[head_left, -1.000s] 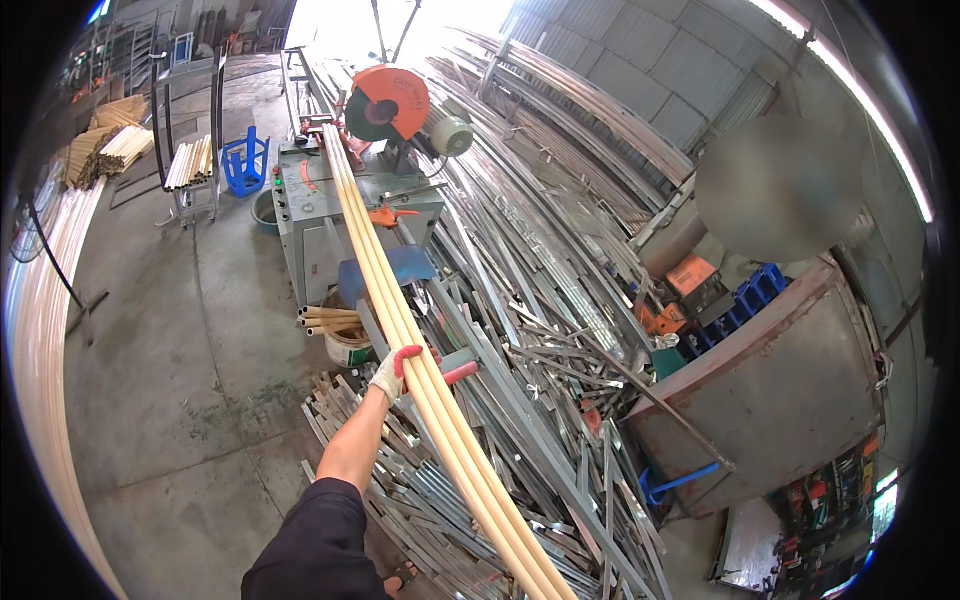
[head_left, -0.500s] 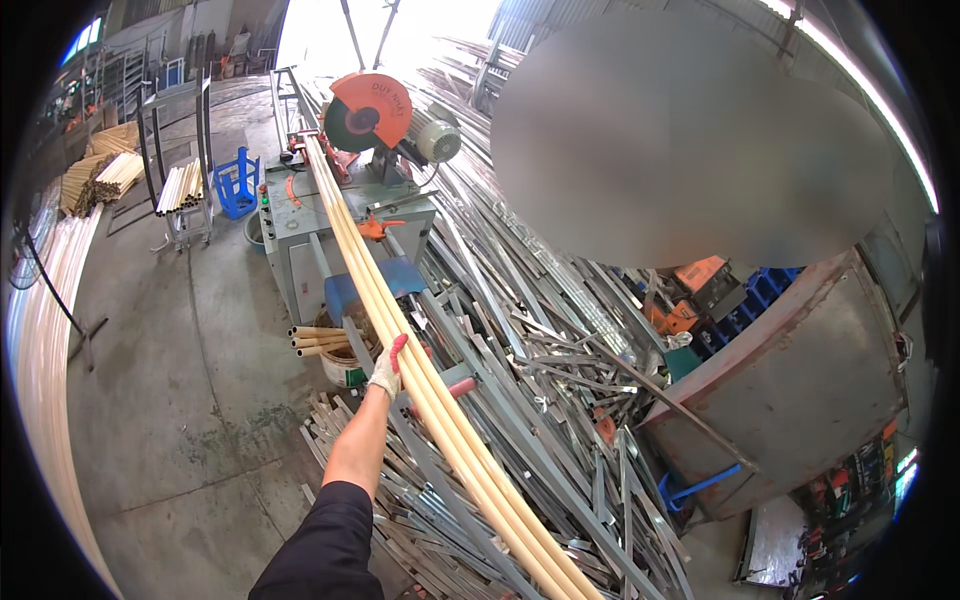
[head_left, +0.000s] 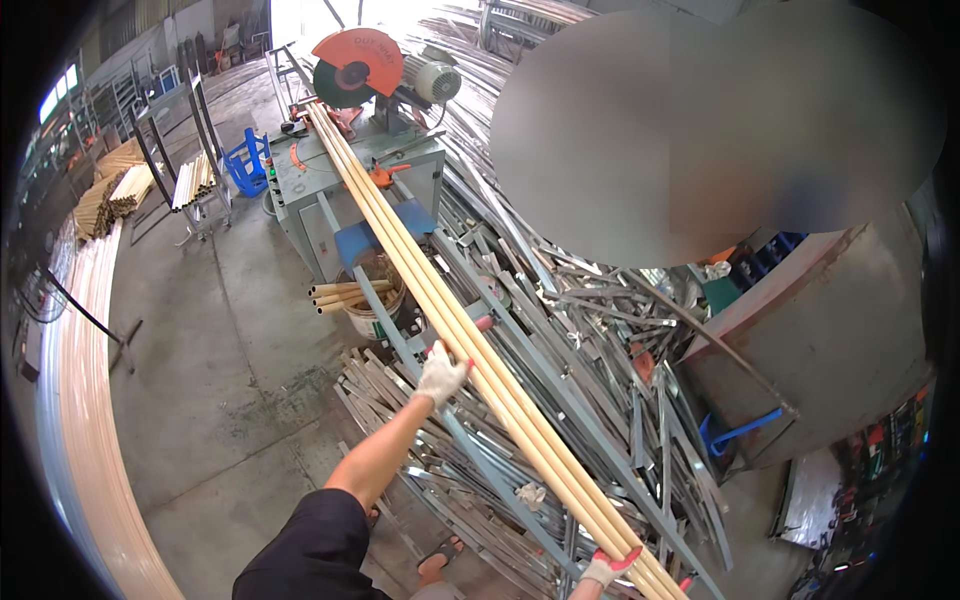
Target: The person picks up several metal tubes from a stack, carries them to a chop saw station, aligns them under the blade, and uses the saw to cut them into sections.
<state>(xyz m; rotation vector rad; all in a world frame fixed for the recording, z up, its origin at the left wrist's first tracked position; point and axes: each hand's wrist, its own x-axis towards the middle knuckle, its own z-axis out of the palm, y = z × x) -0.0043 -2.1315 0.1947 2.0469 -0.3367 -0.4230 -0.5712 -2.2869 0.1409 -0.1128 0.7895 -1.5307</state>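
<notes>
Long cream-yellow pipes (head_left: 500, 405) lie side by side, running from the saw table down to the lower right. My left hand (head_left: 442, 376), in a whitish glove with red fingertips, closes against the near-left side of the pipes around mid-length. Farther down, at the lower edge, my right hand (head_left: 610, 568) wears a similar glove and wraps its fingers over the pipes. At their far end the pipes rest beneath a cut-off saw (head_left: 358, 68) with an orange-red and dark green guard. A grey support frame (head_left: 575, 395) runs under and beside them.
Metal offcuts (head_left: 440, 480) are heaped below the frame and to its right. A bucket (head_left: 375, 322) with short pipe pieces stands beside the saw table (head_left: 310, 215). Long wrapped pipes (head_left: 95, 400) lie at left. A rusty metal bin (head_left: 810, 330) is at right.
My left hand has moved down along the pipes, toward me. My right hand has come into view on the pipes at the lower right. The whole view has shifted somewhat.
</notes>
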